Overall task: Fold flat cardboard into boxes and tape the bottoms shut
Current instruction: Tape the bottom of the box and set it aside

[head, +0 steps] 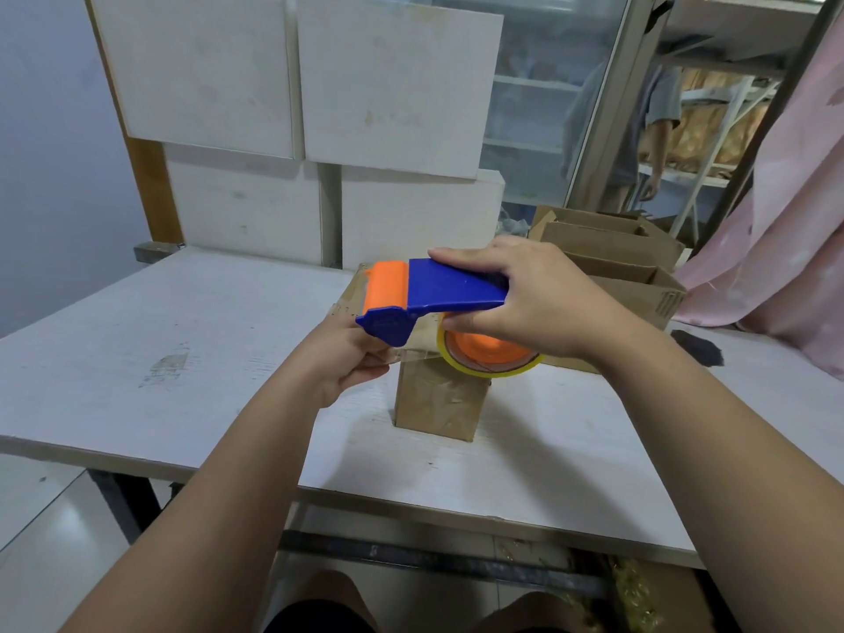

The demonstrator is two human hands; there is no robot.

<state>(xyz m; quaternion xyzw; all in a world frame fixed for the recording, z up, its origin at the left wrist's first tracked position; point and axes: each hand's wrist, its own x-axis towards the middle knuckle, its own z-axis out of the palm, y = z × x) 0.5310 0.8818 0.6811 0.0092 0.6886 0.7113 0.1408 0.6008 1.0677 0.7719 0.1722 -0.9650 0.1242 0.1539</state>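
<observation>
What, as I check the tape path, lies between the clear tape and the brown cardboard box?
Nothing visible: the clear tape strip, pinched by the left hand, spans from the blue-and-orange plastic dispenser above the brown cardboard box.

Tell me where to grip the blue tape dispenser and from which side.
Grip the blue handle at the right end of the tape dispenser, coming from above on the right, as the right hand does now. The orange roller takes up the front end and the tape roll hangs underneath, so only the handle's top and sides are free.
</observation>
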